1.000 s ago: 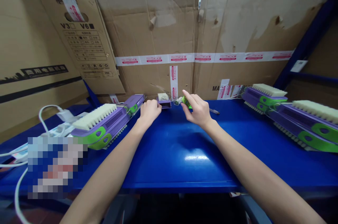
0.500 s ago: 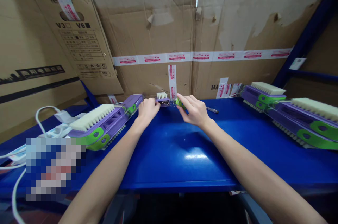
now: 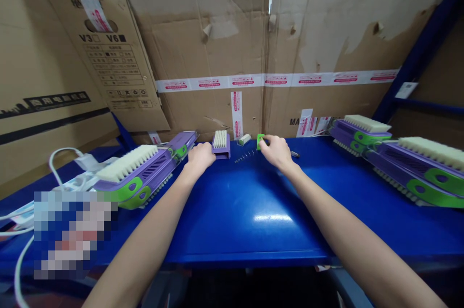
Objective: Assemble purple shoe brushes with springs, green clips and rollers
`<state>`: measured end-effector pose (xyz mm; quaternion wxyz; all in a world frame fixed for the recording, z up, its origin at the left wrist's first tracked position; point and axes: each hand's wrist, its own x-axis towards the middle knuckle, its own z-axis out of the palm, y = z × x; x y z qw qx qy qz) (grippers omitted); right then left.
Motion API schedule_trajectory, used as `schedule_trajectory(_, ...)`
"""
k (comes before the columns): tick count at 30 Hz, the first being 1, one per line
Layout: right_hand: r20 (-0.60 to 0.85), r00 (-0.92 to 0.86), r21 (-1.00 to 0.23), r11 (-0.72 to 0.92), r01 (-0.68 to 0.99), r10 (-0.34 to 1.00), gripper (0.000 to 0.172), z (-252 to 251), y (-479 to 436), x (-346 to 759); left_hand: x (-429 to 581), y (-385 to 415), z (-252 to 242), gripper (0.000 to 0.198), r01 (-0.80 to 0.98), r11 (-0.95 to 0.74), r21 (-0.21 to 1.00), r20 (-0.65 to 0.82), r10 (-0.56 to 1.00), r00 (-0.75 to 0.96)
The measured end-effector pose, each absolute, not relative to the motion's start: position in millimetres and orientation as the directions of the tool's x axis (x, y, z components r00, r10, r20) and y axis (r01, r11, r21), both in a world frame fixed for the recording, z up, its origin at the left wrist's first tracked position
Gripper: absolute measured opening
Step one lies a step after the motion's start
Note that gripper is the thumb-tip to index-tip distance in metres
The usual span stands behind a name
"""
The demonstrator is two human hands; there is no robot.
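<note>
My left hand (image 3: 201,157) is closed at the left side of a small purple brush block (image 3: 223,153), gripping it. The block has cream bristles on top and a dark opening in its near end. My right hand (image 3: 277,151) pinches a bright green plastic piece (image 3: 260,141) with a dark spot, probably a hole. Between the hands a thin coil spring (image 3: 244,156) lies on the blue table (image 3: 239,211). Behind it rests a small pale cylinder (image 3: 244,139) with a green end. A pen (image 3: 295,154) lies partly hidden beyond my right hand.
Purple-green brush units with cream bristles stand at left (image 3: 145,168) and right (image 3: 402,153). White cables and a power strip (image 3: 79,177) are at far left, near a blurred patch. A cardboard wall (image 3: 210,56) closes the back; a blue post (image 3: 413,51) rises at right.
My hands have moved apart. The spring that stretched between them now lies on the table, and the pale cylinder shows. The brush block is turned, its opening towards me.
</note>
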<state>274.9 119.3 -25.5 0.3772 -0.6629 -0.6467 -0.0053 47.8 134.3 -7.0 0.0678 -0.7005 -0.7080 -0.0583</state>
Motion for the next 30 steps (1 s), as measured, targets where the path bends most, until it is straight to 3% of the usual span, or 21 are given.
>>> schedule_trajectory(4, 0.324, 0.188, -0.464, -0.017, 0.886, 0.927, 0.035, -29.2, 125.8, 285.4, 48.7, 131.4, -3.8, 0.032, 0.999, 0.018, -0.05, 0.184, 0.983, -0.008)
schedule_trajectory(8, 0.356, 0.239, -0.405, -0.082, 0.911, 0.903, 0.047, -30.4, 127.3, 292.2, 55.9, 124.9, 0.3, 0.03, 0.998, 0.021, -0.06, 0.24, 0.971, -0.006)
schedule_trajectory(10, 0.438, 0.246, -0.405, -0.055, 0.913, 0.865, 0.041, -32.4, 128.7, 294.5, 62.0, 122.0, -0.5, 0.033, 0.999, 0.032, -0.031, 0.305, 0.952, -0.021)
schedule_trajectory(13, 0.51, 0.123, -0.369, 0.088, 0.925, 0.851, 0.034, -40.1, 133.8, 298.3, 71.2, 120.3, -7.8, 0.04, 0.999, 0.034, 0.007, 0.429, 0.903, -0.033)
schedule_trajectory(15, 0.481, 0.037, -0.324, 0.138, 0.936, 0.876, 0.039, -47.1, 138.2, 301.1, 75.6, 120.7, -14.6, 0.043, 1.0, 0.002, -0.01, 0.486, 0.874, 0.003)
schedule_trajectory(18, 0.401, -0.001, -0.309, 0.136, 0.941, 0.916, 0.026, -55.1, 143.1, 304.7, 79.3, 121.1, -21.0, 0.041, 0.994, -0.079, -0.07, 0.516, 0.85, 0.103)
schedule_trajectory(21, 0.438, 0.0, -0.359, 0.174, 0.917, 0.899, 0.014, -56.1, 144.3, 305.2, 82.1, 119.3, -19.9, 0.04, 0.981, -0.162, -0.108, 0.548, 0.813, 0.195)
schedule_trajectory(26, 0.701, 0.103, -0.532, 0.421, 0.735, 0.706, 0.007, -44.1, 141.6, 293.4, 81.7, 120.1, -19.1, 0.039, 0.979, -0.186, -0.083, 0.577, 0.792, 0.2)
schedule_trajectory(30, 0.617, 0.298, -0.773, 0.488, 0.406, 0.728, 0.013, -30.5, 138.1, 279.7, 72.3, 130.2, -27.9, 0.049, 0.996, -0.086, 0.014, 0.512, 0.856, 0.067)
